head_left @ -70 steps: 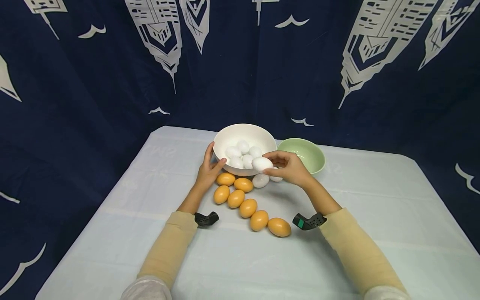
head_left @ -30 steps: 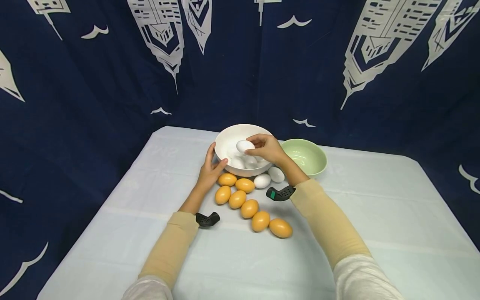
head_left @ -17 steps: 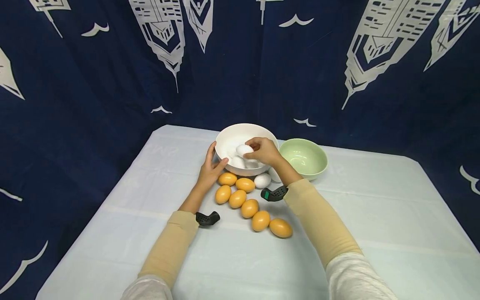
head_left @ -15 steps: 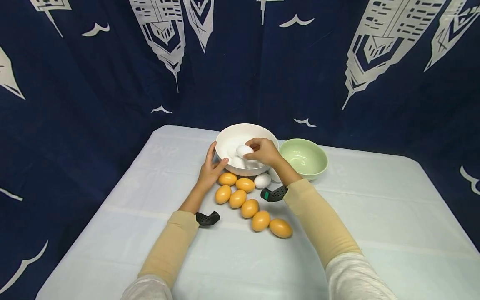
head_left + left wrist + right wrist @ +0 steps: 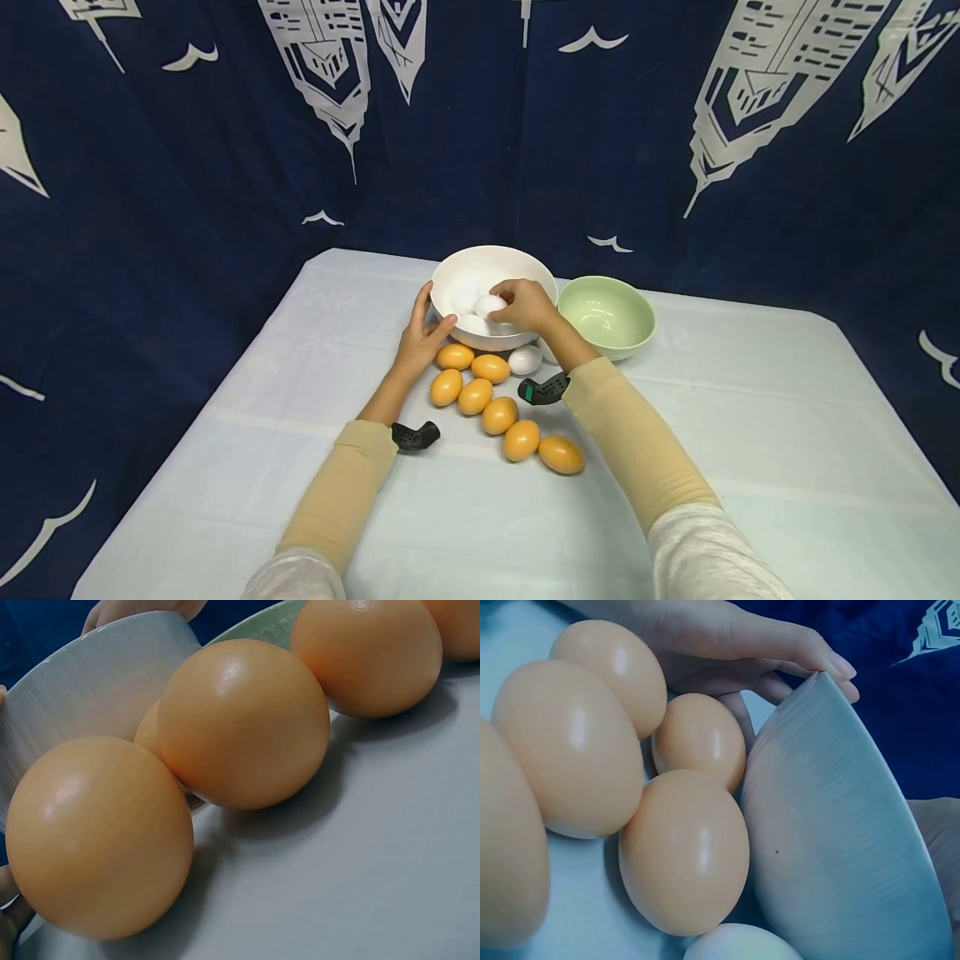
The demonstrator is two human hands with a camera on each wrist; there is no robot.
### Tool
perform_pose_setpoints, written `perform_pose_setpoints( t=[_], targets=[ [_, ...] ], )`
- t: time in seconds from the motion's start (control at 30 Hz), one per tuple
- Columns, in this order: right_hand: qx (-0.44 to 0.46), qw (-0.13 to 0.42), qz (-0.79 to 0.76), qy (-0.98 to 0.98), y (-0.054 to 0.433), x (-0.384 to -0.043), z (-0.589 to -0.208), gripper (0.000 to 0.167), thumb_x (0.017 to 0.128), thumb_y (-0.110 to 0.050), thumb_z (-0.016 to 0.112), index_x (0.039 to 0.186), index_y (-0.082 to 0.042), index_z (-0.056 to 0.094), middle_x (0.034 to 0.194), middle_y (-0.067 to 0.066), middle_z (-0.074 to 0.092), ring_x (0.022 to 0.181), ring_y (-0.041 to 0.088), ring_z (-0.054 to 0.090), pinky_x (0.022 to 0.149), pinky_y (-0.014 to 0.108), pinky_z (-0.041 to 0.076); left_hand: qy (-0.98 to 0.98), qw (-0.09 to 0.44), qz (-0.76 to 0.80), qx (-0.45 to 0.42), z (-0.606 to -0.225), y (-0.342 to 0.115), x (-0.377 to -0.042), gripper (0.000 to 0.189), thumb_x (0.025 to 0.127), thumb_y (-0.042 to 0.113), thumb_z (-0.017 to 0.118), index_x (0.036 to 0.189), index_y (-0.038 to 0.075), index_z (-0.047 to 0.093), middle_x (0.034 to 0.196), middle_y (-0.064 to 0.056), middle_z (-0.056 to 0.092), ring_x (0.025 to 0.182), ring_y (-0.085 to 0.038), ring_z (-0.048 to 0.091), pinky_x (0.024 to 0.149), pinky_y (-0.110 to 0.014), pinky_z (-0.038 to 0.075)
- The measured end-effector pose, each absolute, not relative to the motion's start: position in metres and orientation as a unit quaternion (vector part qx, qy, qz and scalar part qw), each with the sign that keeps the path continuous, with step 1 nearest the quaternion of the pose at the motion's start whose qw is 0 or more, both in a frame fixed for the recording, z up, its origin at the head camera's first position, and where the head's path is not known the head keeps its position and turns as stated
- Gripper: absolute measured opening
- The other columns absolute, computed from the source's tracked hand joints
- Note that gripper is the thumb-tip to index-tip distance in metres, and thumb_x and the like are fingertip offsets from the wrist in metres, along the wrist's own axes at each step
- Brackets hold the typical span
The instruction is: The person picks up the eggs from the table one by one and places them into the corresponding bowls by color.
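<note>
In the head view my left hand grips the white bowl at its left side, thumb on the rim. The right wrist view also shows the left thumb over the edge of the bowl. Inside the bowl my right hand pinches a white egg low among other white eggs, partly hidden by the hand. Another white egg lies on the table before the bowl. A further one is mostly covered by my right wrist.
Several brown eggs lie in a line running from the white bowl towards the front right. A green bowl stands right of the white one. The table has a white cover; a dark blue patterned curtain hangs behind.
My right hand has brought the white egg from the bowl's right front edge over and down into the bowl. My left hand has kept its hold on the bowl.
</note>
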State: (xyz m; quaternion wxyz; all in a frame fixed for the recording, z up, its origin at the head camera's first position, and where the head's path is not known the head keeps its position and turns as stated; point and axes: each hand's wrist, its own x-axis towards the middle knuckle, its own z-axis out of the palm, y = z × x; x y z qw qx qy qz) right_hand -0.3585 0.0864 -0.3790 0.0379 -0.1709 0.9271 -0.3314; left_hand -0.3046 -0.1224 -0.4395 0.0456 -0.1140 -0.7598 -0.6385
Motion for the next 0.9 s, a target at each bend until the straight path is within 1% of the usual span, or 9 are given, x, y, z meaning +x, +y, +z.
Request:
perform_pose_setpoints(
  t=[0.03, 0.1, 0.27, 0.6, 0.73, 0.9],
  targets=[
    [-0.172, 0.038, -0.323, 0.930, 0.086, -0.358, -0.379, 0.043, 0.081, -0.012, 0.079, 0.119, 0.002, 0.066, 0.115, 0.017, 0.066, 0.105, 0.028, 0.058, 0.096, 0.036, 0.047, -0.760, 0.043, -0.639, -0.112, -0.440, -0.122, -0.305, 0.076, 0.100, 0.025, 0.058, 0.158, 0.015, 0.010, 0.161, -0.017, 0.008, 0.129, -0.041, 0.045, 0.104, -0.043, 0.043],
    [-0.176, 0.039, -0.305, 0.935, 0.085, -0.357, -0.379, 0.042, 0.081, -0.012, 0.079, 0.119, 0.001, 0.067, 0.113, 0.016, 0.067, 0.102, 0.027, 0.057, 0.095, 0.036, 0.046, -0.761, 0.048, -0.637, -0.111, -0.442, -0.122, -0.305, 0.076, 0.100, 0.027, 0.058, 0.158, 0.018, 0.011, 0.161, -0.015, 0.008, 0.129, -0.040, 0.046, 0.104, -0.043, 0.043],
    [-0.181, 0.045, -0.276, 0.943, 0.083, -0.357, -0.379, 0.043, 0.080, -0.013, 0.080, 0.118, 0.000, 0.068, 0.109, 0.015, 0.067, 0.099, 0.026, 0.057, 0.092, 0.036, 0.047, -0.765, 0.062, -0.632, -0.103, -0.461, -0.122, -0.317, 0.075, 0.099, 0.031, 0.059, 0.157, 0.029, 0.012, 0.162, -0.008, 0.010, 0.127, -0.037, 0.049, 0.103, -0.042, 0.045],
    [-0.189, 0.074, -0.249, 0.947, 0.082, -0.358, -0.379, 0.039, 0.080, -0.011, 0.079, 0.116, -0.002, 0.069, 0.107, 0.012, 0.068, 0.098, 0.024, 0.057, 0.094, 0.035, 0.046, -0.766, 0.063, -0.630, -0.106, -0.460, -0.122, -0.317, 0.075, 0.099, 0.032, 0.059, 0.157, 0.029, 0.013, 0.162, -0.009, 0.011, 0.125, -0.036, 0.051, 0.102, -0.041, 0.045],
    [-0.190, 0.072, -0.252, 0.946, 0.082, -0.357, -0.379, 0.038, 0.080, -0.011, 0.079, 0.115, -0.001, 0.069, 0.107, 0.012, 0.068, 0.098, 0.024, 0.057, 0.094, 0.035, 0.046, -0.767, 0.062, -0.631, -0.102, -0.460, -0.122, -0.317, 0.075, 0.098, 0.032, 0.060, 0.157, 0.030, 0.013, 0.162, -0.009, 0.012, 0.125, -0.036, 0.052, 0.101, -0.041, 0.046],
    [-0.191, 0.064, -0.269, 0.942, 0.083, -0.355, -0.378, 0.040, 0.081, -0.013, 0.079, 0.118, 0.000, 0.067, 0.109, 0.013, 0.067, 0.101, 0.025, 0.058, 0.094, 0.036, 0.047, -0.767, 0.060, -0.630, -0.102, -0.461, -0.122, -0.318, 0.075, 0.099, 0.032, 0.059, 0.157, 0.028, 0.012, 0.162, -0.008, 0.011, 0.125, -0.037, 0.051, 0.100, -0.040, 0.047]
  ],
)
